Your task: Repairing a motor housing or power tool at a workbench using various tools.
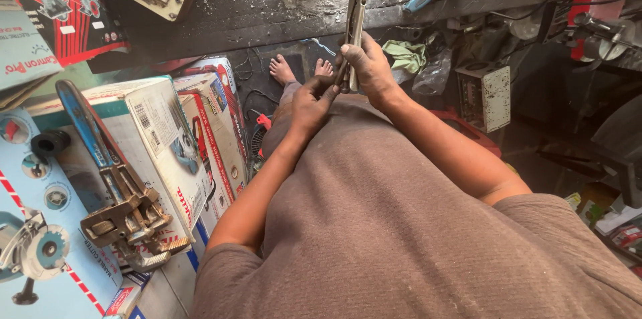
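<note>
Below the edge of a dark, dusty metal counter (267,5), a person in a brown shirt holds a long pair of bare steel locking pliers (356,18) upright before the chest. The right hand (369,68) wraps the handles, its grip closed around them. The left hand (311,101) meets the tool's lower end, fingertips pinching near the handle tips. The pliers' upper part runs up to the counter edge, and whether the jaws bite on anything there cannot be told. The step in hand appears to be setting or squeezing the handles; the next move likely calls for firm, steady pressure. At the left, a blue-handled pipe wrench (114,178) lies on cardboard tool boxes (167,138).
</note>
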